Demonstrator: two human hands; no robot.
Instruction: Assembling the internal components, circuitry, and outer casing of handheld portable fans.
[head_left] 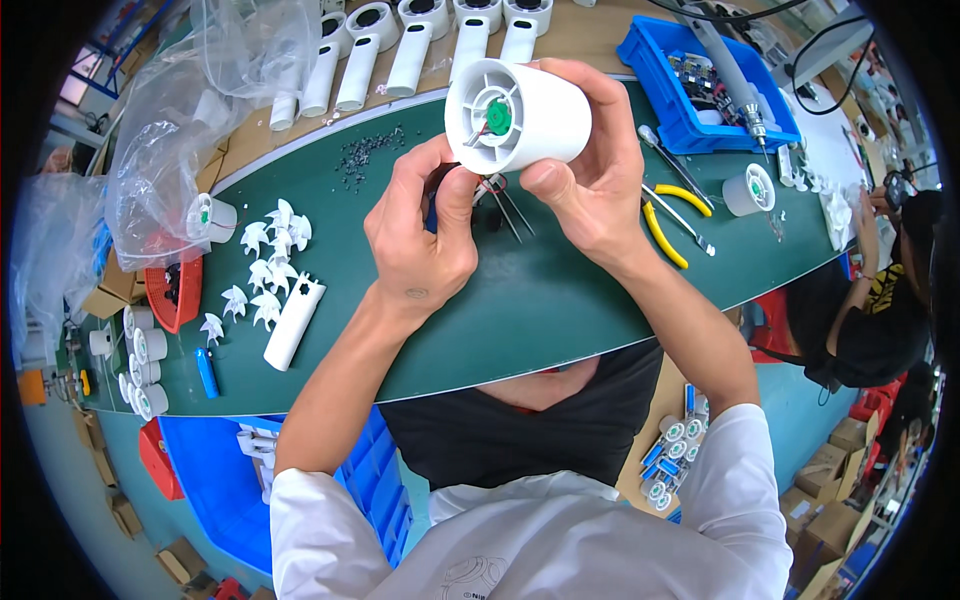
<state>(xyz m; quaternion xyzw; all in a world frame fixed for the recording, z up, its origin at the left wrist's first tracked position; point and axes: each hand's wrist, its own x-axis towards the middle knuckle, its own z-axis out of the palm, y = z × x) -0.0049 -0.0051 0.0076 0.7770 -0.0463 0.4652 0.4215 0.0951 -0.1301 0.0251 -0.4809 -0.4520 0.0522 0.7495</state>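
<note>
My right hand (597, 165) grips a white cylindrical fan housing (550, 115) from its right side. The housing's open end, turned left, shows ribs and a green round part (498, 116) with thin wires at its centre. My left hand (425, 225) is closed at the housing's lower left rim, thumb and index finger bent together. Something dark shows between those fingers, too hidden to name. Just below the housing, thin metal prongs (512, 215) stick out; whether my left hand holds them I cannot see.
White fan blades (270, 270), a white handle shell (295, 322) and a blue cylinder (206, 373) lie left on the green table. Yellow-handled pliers (665, 235), another housing (748, 190) and a blue bin (690, 130) are right. White handheld bodies (410, 60) line the back. A person sits far right.
</note>
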